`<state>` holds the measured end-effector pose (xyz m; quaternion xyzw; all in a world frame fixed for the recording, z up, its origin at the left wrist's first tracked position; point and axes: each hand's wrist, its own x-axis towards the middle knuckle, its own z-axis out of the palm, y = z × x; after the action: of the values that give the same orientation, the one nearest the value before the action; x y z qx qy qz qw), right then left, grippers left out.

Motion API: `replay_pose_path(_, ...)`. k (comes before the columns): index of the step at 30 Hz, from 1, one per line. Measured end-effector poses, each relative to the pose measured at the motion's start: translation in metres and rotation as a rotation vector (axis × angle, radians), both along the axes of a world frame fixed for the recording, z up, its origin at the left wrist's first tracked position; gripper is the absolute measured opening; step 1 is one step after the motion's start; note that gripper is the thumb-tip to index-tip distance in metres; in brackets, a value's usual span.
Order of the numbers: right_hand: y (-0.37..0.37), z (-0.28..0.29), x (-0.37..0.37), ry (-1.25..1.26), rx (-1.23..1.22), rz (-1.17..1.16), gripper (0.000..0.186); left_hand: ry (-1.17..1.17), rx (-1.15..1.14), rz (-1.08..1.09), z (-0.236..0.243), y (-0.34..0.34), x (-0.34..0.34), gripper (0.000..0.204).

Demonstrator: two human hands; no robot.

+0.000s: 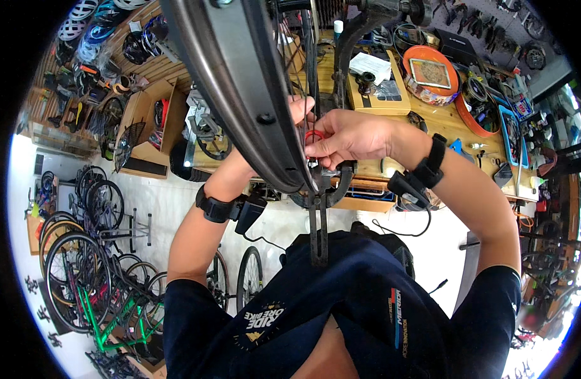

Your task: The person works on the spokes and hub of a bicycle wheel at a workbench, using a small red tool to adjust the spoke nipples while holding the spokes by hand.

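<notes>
A dark bicycle rim [230, 85] with thin spokes hangs upright in a black truing stand [341, 76] before me. My right hand [344, 139] is at the rim's right side, fingers closed on a small red spoke wrench [314, 134] among the spokes. My left hand [300, 108] reaches round behind the rim from the left; its fingertips are bent near the spokes, and what they hold is hidden. The stand's slotted lower arm [319, 230] points down toward my body.
A wooden workbench [391, 129] carries a yellow box [394, 104], an orange round tin [431, 57] and tools. A cardboard box [161, 123] and helmets [88, 38] are at upper left. Several bicycles [101, 297] stand on the lower-left floor.
</notes>
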<state>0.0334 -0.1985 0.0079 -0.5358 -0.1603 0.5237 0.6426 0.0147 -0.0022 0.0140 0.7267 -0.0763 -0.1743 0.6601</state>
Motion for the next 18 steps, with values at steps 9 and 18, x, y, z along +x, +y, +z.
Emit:
replay_pose_path(9, 0.005, -0.026, 0.005, -0.140, 0.125, -0.005, 0.014, 0.001, 0.070, -0.006, 0.009, -0.002, -0.003, 0.056)
replay_pose_path(18, 0.002, 0.007, 0.009, -0.767, -0.412, 0.120, 0.036, -0.151, 0.179, 0.017, 0.011, 0.007, -0.028, 0.056)
